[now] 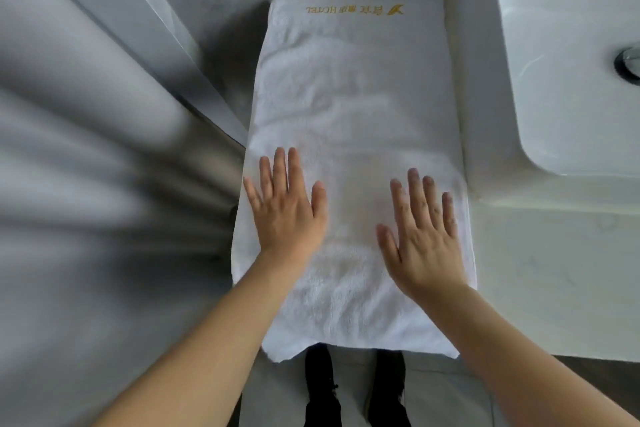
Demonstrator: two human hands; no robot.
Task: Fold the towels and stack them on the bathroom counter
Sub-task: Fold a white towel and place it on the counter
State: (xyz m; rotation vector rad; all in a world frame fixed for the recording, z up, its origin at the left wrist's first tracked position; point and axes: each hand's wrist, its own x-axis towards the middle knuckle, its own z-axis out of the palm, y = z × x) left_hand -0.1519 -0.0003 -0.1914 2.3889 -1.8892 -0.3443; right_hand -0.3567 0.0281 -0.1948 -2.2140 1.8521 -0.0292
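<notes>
Fig.: White towel (353, 107) lies flat on the counter (554, 270), left of the sink (568, 55), long axis running straight away from you; near end overhangs the counter edge. Your left hand (285, 211) & right hand (424, 239) rest flat on its near half, fingers straight, gripping nothing. Far logo end lies well beyond both fingertips; neither hand is clearly nearer.

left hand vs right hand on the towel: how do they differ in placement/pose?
The left hand lies by the towel's left edge, its little finger at the border; the right hand lies by the right edge. The left hand reaches farther up the towel; the right hand sits nearer the person. Left fingers point straight; right fingers angle slightly left. Both lie flat, palms down, fingers straight.
</notes>
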